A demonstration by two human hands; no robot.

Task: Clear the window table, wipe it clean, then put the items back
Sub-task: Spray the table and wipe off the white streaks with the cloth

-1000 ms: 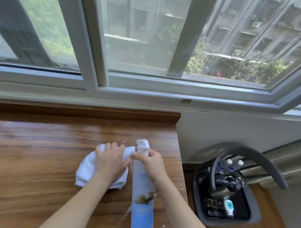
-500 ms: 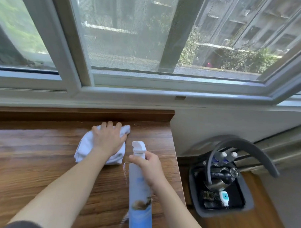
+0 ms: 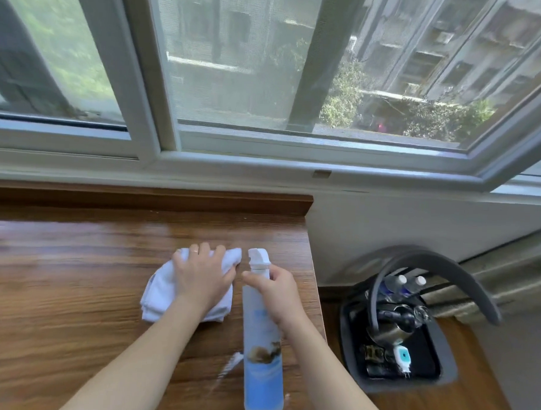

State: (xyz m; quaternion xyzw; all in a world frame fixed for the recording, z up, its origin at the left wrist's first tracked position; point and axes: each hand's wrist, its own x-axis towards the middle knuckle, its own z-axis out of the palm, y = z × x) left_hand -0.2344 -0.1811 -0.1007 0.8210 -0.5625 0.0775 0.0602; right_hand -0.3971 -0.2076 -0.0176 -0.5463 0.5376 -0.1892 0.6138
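Rightward, cloth (image 3: 162, 288) near table (image 3: 75, 305) edge.

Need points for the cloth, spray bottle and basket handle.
cloth (image 3: 158, 296), head view, bare left part beside the hand.
spray bottle (image 3: 262, 370), head view, blue lower body.
basket handle (image 3: 439, 256), head view, top of the grey arch.

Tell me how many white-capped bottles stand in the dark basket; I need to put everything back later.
2 white-capped bottles show, side by side at the far end of the dark basket: one on the left, one on the right, behind the grey handle. More may be hidden.
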